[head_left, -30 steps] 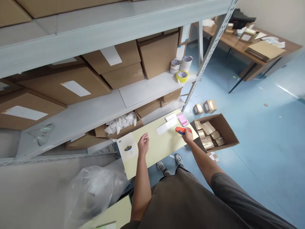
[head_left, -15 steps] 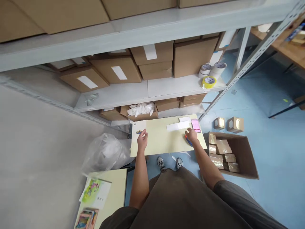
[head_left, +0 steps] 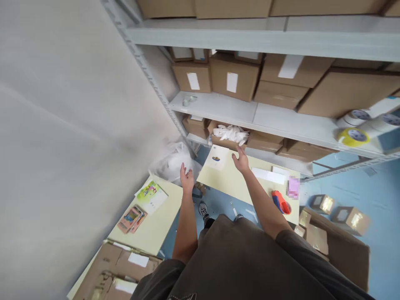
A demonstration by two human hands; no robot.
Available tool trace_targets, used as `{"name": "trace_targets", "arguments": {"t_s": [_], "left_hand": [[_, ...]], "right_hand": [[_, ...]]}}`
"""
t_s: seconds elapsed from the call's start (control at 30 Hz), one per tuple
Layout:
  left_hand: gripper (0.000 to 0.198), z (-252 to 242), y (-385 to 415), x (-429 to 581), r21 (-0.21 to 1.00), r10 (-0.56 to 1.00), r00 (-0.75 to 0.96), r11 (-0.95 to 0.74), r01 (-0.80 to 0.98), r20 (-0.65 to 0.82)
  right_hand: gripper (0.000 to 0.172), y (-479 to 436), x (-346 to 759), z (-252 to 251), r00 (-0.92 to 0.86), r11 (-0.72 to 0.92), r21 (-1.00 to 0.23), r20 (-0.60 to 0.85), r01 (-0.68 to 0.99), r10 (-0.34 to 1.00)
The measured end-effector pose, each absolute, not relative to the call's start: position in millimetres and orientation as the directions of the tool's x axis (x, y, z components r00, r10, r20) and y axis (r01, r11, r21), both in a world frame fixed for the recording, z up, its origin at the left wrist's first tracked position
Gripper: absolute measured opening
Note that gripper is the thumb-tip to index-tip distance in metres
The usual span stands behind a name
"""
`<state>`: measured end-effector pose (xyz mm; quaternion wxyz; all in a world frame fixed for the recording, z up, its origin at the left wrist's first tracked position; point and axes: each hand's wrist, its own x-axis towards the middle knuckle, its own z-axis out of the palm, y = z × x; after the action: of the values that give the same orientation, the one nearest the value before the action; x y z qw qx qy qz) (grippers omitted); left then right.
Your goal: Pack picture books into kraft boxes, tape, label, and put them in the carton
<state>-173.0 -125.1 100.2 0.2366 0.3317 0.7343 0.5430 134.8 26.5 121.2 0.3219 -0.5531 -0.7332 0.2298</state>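
Observation:
My left hand (head_left: 186, 178) hangs open in the gap between two pale yellow tables, empty, near a clear plastic bag (head_left: 173, 163). My right hand (head_left: 240, 160) is open with fingers spread over the far table (head_left: 231, 181), holding nothing. It hovers beside a white card with a small picture (head_left: 217, 158) and just below a carton of white plastic pieces (head_left: 231, 133). An orange and blue tape dispenser (head_left: 280, 202) lies on that table to the right of my forearm, next to white paper strips (head_left: 268, 175) and a pink object (head_left: 293, 187).
Grey metal shelving (head_left: 246, 110) holds several labelled cardboard boxes and tape rolls (head_left: 353, 135). A near table (head_left: 156, 225) carries booklets (head_left: 151, 196). An open carton (head_left: 337, 246) with small taped boxes stands on the blue floor at right; more cartons (head_left: 115, 271) lie at lower left.
The view has swung left. My right hand has let go of the tape dispenser, which now lies on the table, and moved left toward the white card. My left hand has drifted off the table edge.

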Motion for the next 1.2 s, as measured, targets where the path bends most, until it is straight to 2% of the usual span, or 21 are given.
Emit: {"name": "trace_targets", "arguments": {"t_s": [0.13,0.27,0.4,0.57,0.83,1.03,1.2], "left_hand": [[0.069,93,-150,-256,0.964,0.57,-0.821,0.204,0.171,0.025],[0.066,85,-172,-341,0.968,0.475,-0.88,0.21,0.134,0.018],[0.065,73,-180,-402,0.972,0.459,-0.888,0.217,0.089,-0.021],[0.064,50,-167,-435,0.97,0.491,-0.868,0.238,0.045,-0.08],[0.058,-26,-122,-432,0.945,0.518,-0.831,0.326,-0.028,-0.204],[0.048,-96,-103,-434,0.913,0.569,-0.778,0.407,-0.014,-0.265],[0.04,-138,-85,-430,0.911,0.607,-0.752,0.413,0.022,-0.257]], "right_hand": [[0.063,23,35,118,-0.329,0.361,-0.684,0.183,0.635,0.926],[0.065,23,-68,112,-0.474,0.445,-0.673,0.157,0.591,0.867],[0.066,26,-154,104,-0.566,0.517,-0.636,0.148,0.573,0.811],[0.066,29,-223,82,-0.622,0.533,-0.597,0.072,0.599,0.779],[0.062,53,-273,-16,-0.641,0.488,-0.553,-0.115,0.676,0.759],[0.052,71,-305,-100,-0.639,0.496,-0.421,-0.338,0.759,0.691],[0.049,75,-329,-148,-0.582,0.518,-0.289,-0.555,0.805,0.594]]}}
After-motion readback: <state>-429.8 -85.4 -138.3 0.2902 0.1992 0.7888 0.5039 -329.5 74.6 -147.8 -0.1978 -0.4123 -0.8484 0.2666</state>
